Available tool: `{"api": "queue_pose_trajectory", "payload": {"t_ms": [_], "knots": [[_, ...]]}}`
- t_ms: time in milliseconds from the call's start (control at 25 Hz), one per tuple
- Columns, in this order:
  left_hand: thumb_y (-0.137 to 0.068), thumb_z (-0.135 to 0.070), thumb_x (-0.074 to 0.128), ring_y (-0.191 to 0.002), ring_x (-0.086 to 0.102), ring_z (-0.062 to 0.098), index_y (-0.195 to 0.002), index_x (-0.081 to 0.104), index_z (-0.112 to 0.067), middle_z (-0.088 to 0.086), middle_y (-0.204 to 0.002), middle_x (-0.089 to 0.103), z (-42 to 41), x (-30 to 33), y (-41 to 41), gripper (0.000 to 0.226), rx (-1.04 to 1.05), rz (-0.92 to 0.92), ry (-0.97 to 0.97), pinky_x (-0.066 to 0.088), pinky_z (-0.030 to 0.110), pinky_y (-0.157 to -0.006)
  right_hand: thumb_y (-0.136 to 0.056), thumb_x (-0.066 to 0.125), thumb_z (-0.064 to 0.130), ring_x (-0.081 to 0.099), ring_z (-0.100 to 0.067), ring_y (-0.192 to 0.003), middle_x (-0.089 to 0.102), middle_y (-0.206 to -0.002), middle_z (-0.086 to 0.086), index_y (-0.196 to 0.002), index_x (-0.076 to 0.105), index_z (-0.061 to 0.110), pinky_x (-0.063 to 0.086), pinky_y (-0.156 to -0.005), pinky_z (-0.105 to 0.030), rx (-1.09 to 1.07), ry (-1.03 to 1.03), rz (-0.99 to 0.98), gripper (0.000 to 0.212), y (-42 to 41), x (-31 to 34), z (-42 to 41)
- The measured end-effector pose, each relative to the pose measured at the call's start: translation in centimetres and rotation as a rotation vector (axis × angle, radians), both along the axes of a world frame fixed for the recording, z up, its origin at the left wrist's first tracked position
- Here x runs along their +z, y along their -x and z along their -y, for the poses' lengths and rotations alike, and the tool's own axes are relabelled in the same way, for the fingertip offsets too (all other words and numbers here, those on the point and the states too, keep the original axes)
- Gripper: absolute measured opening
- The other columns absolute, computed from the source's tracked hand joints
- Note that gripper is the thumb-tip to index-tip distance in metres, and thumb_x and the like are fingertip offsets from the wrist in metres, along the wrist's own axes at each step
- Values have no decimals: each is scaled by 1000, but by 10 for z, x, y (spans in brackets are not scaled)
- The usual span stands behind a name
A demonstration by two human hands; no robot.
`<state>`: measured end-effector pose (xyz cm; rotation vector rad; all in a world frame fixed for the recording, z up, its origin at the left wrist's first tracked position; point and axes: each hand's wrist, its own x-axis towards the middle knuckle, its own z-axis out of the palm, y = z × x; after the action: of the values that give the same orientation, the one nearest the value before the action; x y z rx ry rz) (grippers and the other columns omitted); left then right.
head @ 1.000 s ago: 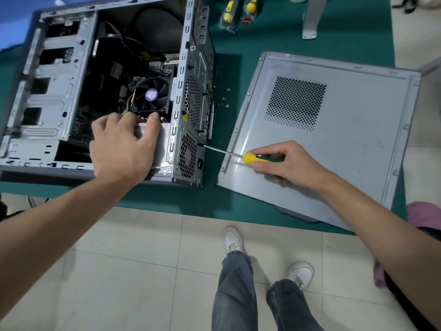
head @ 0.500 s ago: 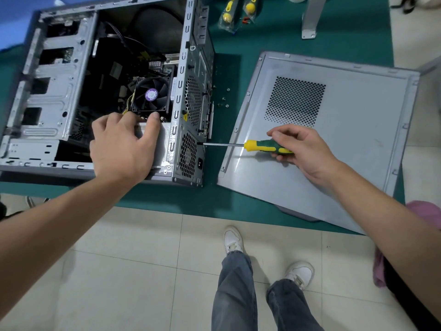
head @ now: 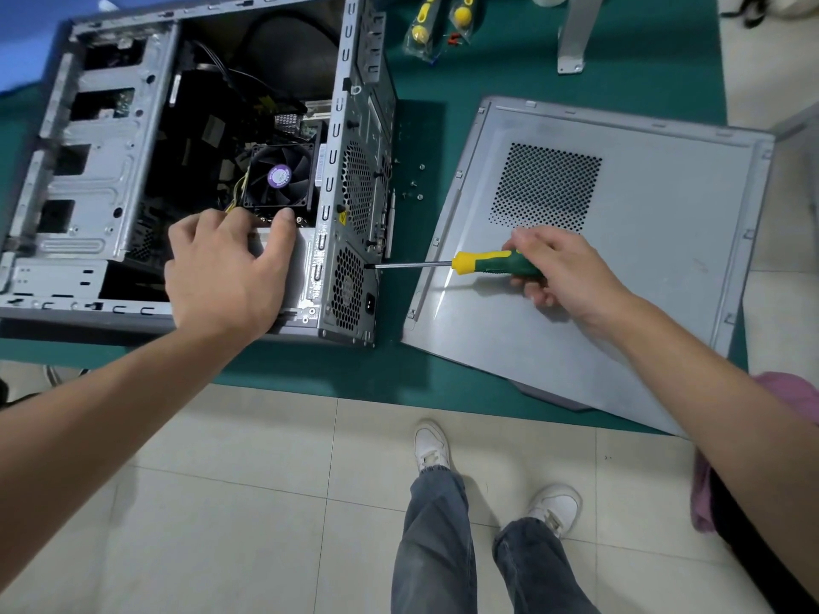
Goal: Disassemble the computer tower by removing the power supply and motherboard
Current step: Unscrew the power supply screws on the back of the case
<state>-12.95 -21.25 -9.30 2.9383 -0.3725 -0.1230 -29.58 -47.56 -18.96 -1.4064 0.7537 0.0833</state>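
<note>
Purple fan label (head: pixel 279 175), text prob. illegible

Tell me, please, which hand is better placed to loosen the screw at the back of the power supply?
The right hand, probably: it grips the screwdriver, whose tip already meets the case's rear panel. The left hand rests on the power supply, steadying it.

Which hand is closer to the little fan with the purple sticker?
Left. The left hand rests just below the fan, fingertips at its lower edge. The right hand is far off to the right, over the side panel.
</note>
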Motion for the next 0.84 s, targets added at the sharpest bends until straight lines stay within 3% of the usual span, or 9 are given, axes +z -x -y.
{"api": "queue_pose_trajectory", "payload": {"t_ms": [40,160,240,320,400,520,680,760,840], "knots": [[-89,-70,22,-128,34,28,-90,54,-15,8,-113,56,0,0,0,64,0,-1,-2,36,51,-91,-92,63,29,51,-13,-54,63,-75,-2,-90,67,28,35,-51,-28,-32,-70,58,4,0,1,1],[-89,-70,23,-128,34,28,-89,53,-15,8,-113,56,0,0,0,62,-1,4,1,36,51,-91,-80,66,-3,62,-19,-82,65,-95,-1,-96,67,27,43,-72,-28,-110,-328,227,34,3,-1,6],[-90,-70,23,-128,34,28,-88,52,-16,8,-113,56,0,0,0,61,-1,9,2,35,51,-91,-87,71,27,63,-19,-69,68,-87,-2,-90,69,27,49,-64,-27,-47,-238,122,4,2,3,4],[-90,-69,24,-127,35,28,-88,53,-15,8,-112,56,-1,-1,-1,62,-2,11,0,36,51,-91,-93,59,49,51,-14,-47,66,-71,-3,-86,67,25,40,-42,-21,32,-40,-25,26,1,2,4],[-90,-70,24,-127,35,29,-90,54,-15,8,-112,56,-1,-2,-1,63,-5,10,-3,36,51,-91,-96,60,30,49,-13,-49,64,-70,0,-90,67,26,36,-42,-21,-25,-63,53,10,0,0,3],[-90,-70,23,-126,35,29,-90,54,-15,8,-112,56,-2,-2,-1,63,-6,14,0,36,52,-91,-84,65,-5,62,-14,-75,64,-92,-1,-98,67,24,47,-63,-21,-126,-350,225,32,4,-2,6],[-90,-70,23,-127,35,28,-88,53,-15,8,-112,56,-1,-2,-2,63,-3,18,-1,36,52,-92,-89,68,42,57,-14,-56,66,-79,-1,-88,69,25,46,-49,-23,-8,-118,52,17,3,0,4],[-90,-71,23,-127,35,28,-89,53,-16,8,-113,56,-1,-2,-1,62,-4,15,-2,36,52,-92,-88,68,31,52,-12,-55,63,-79,0,-88,67,28,38,-46,-22,-29,-110,97,3,3,1,3],[-90,-71,23,-127,35,28,-89,54,-16,8,-113,56,-2,-2,-1,63,-5,14,2,37,52,-92,-75,72,11,59,-15,-72,65,-90,1,-92,68,30,43,-62,-25,-57,-234,204,26,6,-2,8]]}}
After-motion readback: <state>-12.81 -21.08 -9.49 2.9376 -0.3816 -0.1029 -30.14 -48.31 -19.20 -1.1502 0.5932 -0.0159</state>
